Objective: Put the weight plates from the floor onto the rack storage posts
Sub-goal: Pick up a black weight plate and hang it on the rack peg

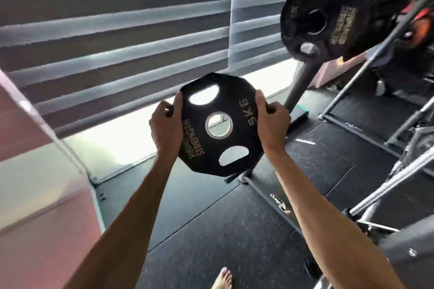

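**Inspector:** Report from the left of the scene across.

**Operator:** At far left I see a pale pink surface, then the striped window blind. My left hand is closed on the left rim of the small weight plate, thumb laid along the near face, fingers wrapped behind. The right hand clamps the opposite rim the same way. The plate is off the floor, held upright in mid-air between both hands, well apart from the rack.

**Inspector:** Handling?

**Operator:** My judgement: rigid, dense, with a matte, rubber-like coat that should not slip. At its marked weight it looks light enough for two hands. The many-sided rim gives flat edges to grip; the two oval slots are the alternative hold. Fingers should stay clear of the steel-lined centre hole when it slides onto a post.

**Inspector:** Markings?

**Operator:** "5KG" on the right of the face, turned sideways. On the left, a two-line brand whose second word reads "STRENGTH"; the first is partly under my thumb.

**Inspector:** Further right?

**Operator:** A larger plate already hangs on the rack at upper right, marked "15" with similar lettering, too blurred to read. Grey frame tubes stand beyond, over the black rubber floor. A bare foot shows at the near edge
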